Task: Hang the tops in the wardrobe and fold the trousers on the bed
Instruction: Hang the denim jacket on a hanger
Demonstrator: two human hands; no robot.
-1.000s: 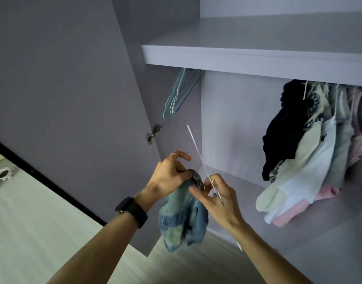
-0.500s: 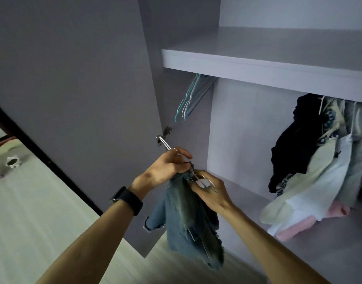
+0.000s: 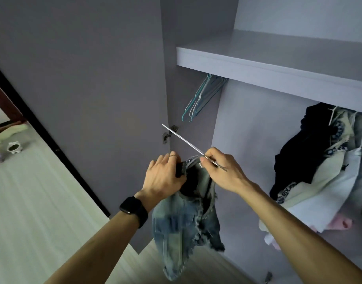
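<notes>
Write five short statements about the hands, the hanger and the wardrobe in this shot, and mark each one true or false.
1. The right hand pinches a metal hanger. True.
2. The denim garment hangs among the hung clothes. False: it dangles from the hands, left of those clothes.
3. The left hand grips the denim garment at its top. True.
4. The empty hangers hang to the right of the hung clothes. False: they hang to the left of them.
5. The wardrobe door is closed. False: it stands open.
</notes>
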